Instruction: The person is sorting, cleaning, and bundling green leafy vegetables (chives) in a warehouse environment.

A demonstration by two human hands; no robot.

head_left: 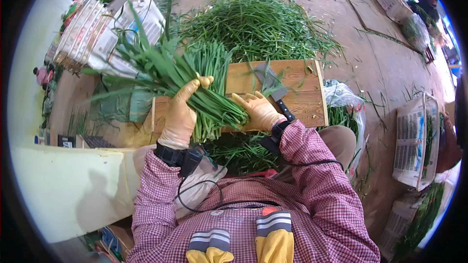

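In my gloved left hand (181,112) is a bunch of long green garlic chives (187,83), fingers wrapped round its middle. The leaves fan out to the upper left and the cut ends point to the lower right. My gloved right hand (259,111) rests with its palm at those ends, fingers stretched and apart. Beneath the bunch, more chives (208,58) lie in a row across the wooden board (304,83). A cleaver (269,82) with a black handle lies on the board to the right of my right hand.
A big heap of loose green leaves (258,24) covers the floor beyond the board. White plastic crates (129,27) stand at the far left, and another white crate (414,139) is at the right. A clear plastic bag (343,97) of greens sits beside the board.
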